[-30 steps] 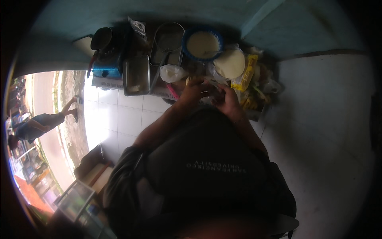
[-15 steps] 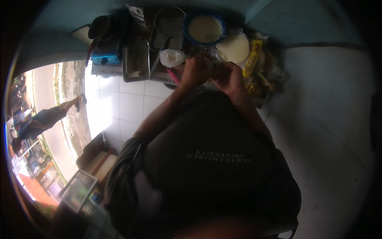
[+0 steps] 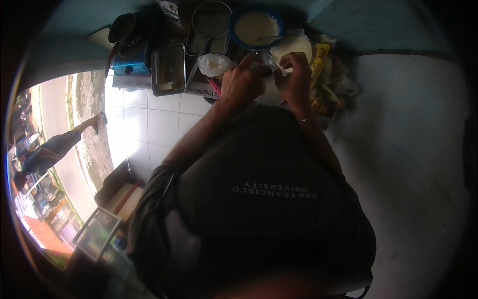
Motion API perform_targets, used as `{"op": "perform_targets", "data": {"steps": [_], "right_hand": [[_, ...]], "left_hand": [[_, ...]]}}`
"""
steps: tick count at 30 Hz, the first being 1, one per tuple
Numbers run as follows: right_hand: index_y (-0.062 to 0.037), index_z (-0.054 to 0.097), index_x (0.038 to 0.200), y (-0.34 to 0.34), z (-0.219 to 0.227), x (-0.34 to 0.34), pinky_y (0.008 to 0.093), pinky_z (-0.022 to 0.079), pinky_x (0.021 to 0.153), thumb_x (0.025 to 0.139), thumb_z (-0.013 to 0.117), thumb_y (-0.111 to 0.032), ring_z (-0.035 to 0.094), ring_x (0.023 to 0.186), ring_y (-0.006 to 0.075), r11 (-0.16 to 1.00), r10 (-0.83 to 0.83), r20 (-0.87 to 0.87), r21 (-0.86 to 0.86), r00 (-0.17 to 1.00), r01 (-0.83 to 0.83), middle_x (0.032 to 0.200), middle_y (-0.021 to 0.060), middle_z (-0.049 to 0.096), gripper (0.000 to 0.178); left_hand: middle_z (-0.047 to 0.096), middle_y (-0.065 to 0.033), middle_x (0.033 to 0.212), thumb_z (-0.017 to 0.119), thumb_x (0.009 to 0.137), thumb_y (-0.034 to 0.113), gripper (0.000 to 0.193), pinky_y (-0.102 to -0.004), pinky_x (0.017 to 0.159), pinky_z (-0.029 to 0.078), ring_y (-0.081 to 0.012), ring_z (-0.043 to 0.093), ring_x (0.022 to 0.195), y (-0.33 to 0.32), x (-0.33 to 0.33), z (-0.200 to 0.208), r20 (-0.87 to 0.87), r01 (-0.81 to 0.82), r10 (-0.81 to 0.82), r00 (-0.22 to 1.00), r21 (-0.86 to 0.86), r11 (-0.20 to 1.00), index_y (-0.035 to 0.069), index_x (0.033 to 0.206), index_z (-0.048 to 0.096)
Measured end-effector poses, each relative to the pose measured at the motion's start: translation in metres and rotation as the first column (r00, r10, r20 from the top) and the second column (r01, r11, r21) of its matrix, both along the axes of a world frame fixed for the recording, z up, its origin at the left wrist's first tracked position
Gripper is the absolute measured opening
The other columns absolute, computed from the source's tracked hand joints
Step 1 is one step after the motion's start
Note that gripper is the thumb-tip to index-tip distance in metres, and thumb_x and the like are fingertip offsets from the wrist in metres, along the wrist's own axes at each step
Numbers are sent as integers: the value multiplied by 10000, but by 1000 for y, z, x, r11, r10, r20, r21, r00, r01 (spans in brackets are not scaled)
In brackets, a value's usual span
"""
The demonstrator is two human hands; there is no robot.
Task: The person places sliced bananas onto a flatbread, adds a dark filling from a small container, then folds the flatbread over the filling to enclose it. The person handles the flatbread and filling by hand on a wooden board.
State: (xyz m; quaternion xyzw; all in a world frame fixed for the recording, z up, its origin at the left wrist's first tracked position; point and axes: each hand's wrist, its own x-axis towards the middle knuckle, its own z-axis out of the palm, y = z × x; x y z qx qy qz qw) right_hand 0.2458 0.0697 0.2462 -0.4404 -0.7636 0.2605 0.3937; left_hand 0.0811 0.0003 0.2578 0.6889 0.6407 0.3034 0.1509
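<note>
- White tiled floor (image 3: 149,124) runs under everything; a low, crowded work surface sits at the top of the view against a teal wall (image 3: 378,25), with bright daylight and a street off to the left
- left hand (image 3: 242,82) is curled over a pale, soft white lump or wrapper (image 3: 269,89) right in front of the body; fingers bent onto it, so it's gripping that, though what exactly it is stays too blurry to call
- right hand (image 3: 295,74) is pinched closed on the same white thing from the other side, fingertips touching it just below a round pale disc (image 3: 291,47)
- blue-rimmed bowl (image 3: 256,27) just above the hands is full of a creamy, pale batter-like liquid
- round metal strainer (image 3: 211,22) beside the bowl, long handle pointing down; can't tell what's in it
- rectangular metal tray (image 3: 168,70) further left; looks mostly bare inside
- small clear bag (image 3: 214,64) with something white in it, between the tray and the left hand
- dark pot (image 3: 122,27) on a blue stove (image 3: 129,65) at far left
- yellow packets (image 3: 318,60) stacked right of the right hand
</note>
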Motion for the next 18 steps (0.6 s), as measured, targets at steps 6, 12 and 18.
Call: {"op": "perform_targets", "data": {"steps": [6, 12, 18], "right_hand": [[-17, 711, 949, -2, 32, -2, 429, 584, 716, 816, 673, 81, 729, 874, 357, 982, 187, 175, -22, 967, -186, 960, 135, 709, 170], [-68, 776, 1067, -4, 58, -9, 478, 588, 801, 847, 702, -16, 727, 932, 370, 961, 276, 421, -113, 864, -252, 964, 158, 721, 238], [-1, 768, 1190, 9, 77, 0, 449, 597, 826, 886, 624, 36, 744, 931, 393, 937, 348, 225, -121, 910, -329, 1039, 207, 764, 339]], "left_hand": [[713, -113, 1259, 680, 788, 12, 357, -452, 773, 632, -348, 761, 913, 4, -10, 8, 171, 47, -52, 984, 30, 998, 124, 1099, 815], [707, -143, 1230, 674, 827, 11, 285, -421, 888, 601, -292, 750, 1025, -1, -24, 10, 471, 40, -36, 881, 1, 999, 47, 1079, 803], [600, -156, 1434, 553, 1084, 505, 706, -469, 1154, 425, -307, 552, 1385, 10, -53, -53, 896, 66, 106, 432, -149, 987, 53, 1604, 398]]}}
